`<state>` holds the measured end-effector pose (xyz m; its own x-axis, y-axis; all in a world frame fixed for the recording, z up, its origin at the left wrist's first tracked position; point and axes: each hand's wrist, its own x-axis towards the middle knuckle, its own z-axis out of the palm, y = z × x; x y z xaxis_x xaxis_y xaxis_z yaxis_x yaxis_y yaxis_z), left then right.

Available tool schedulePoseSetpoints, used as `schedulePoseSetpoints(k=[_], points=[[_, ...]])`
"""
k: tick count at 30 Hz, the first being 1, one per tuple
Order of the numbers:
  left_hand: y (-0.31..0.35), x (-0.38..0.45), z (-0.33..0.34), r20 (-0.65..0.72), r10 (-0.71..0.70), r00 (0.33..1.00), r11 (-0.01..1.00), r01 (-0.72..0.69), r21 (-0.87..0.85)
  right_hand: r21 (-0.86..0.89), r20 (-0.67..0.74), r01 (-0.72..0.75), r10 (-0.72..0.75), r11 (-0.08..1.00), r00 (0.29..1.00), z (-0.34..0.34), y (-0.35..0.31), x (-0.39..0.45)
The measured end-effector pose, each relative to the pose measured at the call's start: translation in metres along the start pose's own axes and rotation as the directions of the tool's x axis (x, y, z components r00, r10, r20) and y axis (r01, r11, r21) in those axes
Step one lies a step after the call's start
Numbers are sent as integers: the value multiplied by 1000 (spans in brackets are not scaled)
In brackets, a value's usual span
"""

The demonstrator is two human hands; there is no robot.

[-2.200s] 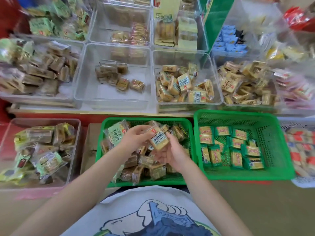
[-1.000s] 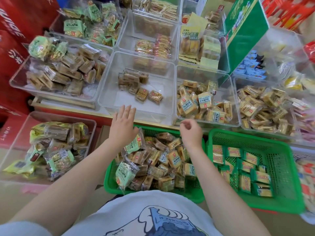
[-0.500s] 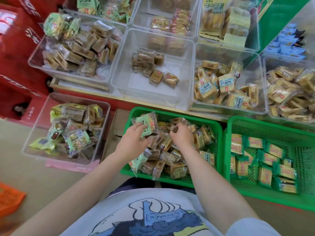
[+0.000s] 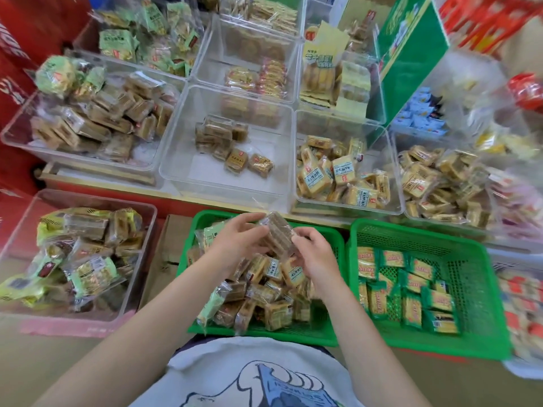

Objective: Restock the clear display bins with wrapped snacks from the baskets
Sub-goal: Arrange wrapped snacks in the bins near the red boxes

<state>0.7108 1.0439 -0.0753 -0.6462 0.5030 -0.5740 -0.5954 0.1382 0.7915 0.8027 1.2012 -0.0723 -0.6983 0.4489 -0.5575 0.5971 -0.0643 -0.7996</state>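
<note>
My left hand [image 4: 235,242] pinches left edge of brown wrapped snack [image 4: 277,237]; right hand [image 4: 316,254] grips its right end. Snack held above left green basket [image 4: 329,333], clear of pile. Sorting step, I judge. Next: lift forward, drop into near-empty clear bin [image 4: 205,186] with matching brown packs.

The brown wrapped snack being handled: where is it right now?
In the head view, the brown wrapped snack is held between the left hand and right hand, above the left green basket, near the nearly empty clear bin.
</note>
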Motion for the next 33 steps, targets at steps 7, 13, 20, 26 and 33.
schedulePoseSetpoints(k=[7,13,20,26,33], points=[[19,15,-1,-162,79,984,997,-77,20,-442,135,338,-311,831,941,8,-23,4],[9,48,-45,-192,499,845,528,-121,841,466,275,-272,155,842,949,12,-65,59],[-13,70,-66,-45,392,919,43,31,999,192,209,-278,238,941,948,59,-124,140],[-14,73,-64,-63,355,933,60,44,997,-55,172,-290,296,955,940,77,-115,174],[-17,74,-34,-6,335,942,87,-24,996,-192,54,108,-100,975,994,39,-102,108]])
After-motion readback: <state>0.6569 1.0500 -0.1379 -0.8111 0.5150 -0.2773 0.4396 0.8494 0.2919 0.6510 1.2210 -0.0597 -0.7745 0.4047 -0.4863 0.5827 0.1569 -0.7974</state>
